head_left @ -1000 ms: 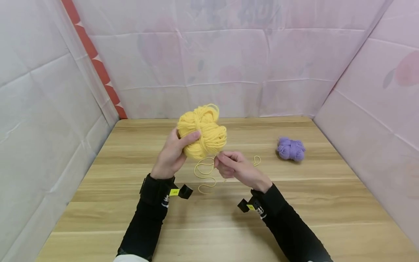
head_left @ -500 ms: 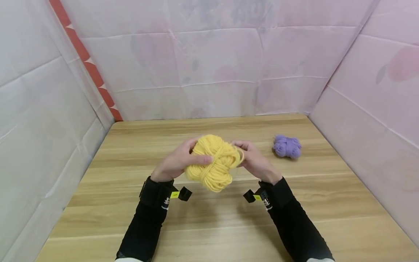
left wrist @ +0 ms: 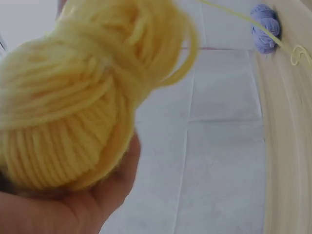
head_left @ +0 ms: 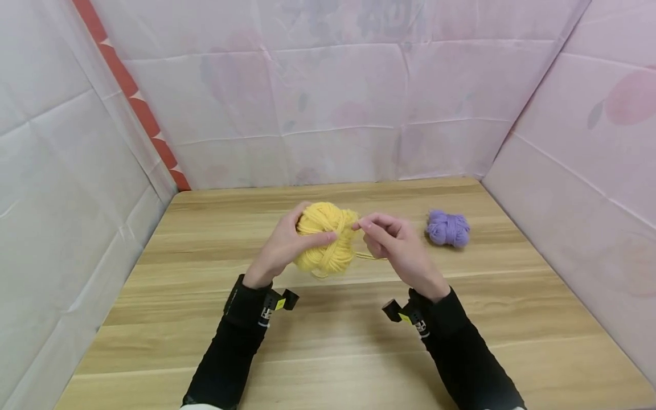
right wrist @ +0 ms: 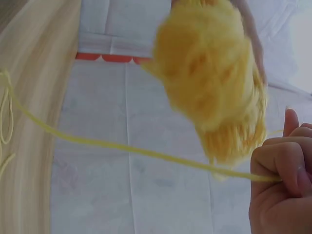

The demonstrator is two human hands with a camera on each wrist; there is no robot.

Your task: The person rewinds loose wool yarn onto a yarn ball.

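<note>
A bundle of yellow yarn [head_left: 338, 250] is held above the table by my left hand [head_left: 279, 245], its thumb across the front and the fingers behind. It fills much of the left wrist view. To its right, my right hand [head_left: 400, 247] has curled fingers, with thumb and index finger close to the bundle's edge. In the right wrist view a yellow strand [right wrist: 146, 151] runs into the right hand's grip, and its far part lies looped on the table. Most of the left hand's fingers are hidden behind the yarn.
A purple yarn bundle [head_left: 447, 229] lies on the wooden table [head_left: 328, 353], right of the right hand. White patterned sheets [head_left: 338, 102] enclose the back and both sides. A red scalloped strip [head_left: 133, 97] runs down the left back corner.
The yellow bundle has been lowered and turned in the left hand. My right hand has moved from below the bundle to its right side.
</note>
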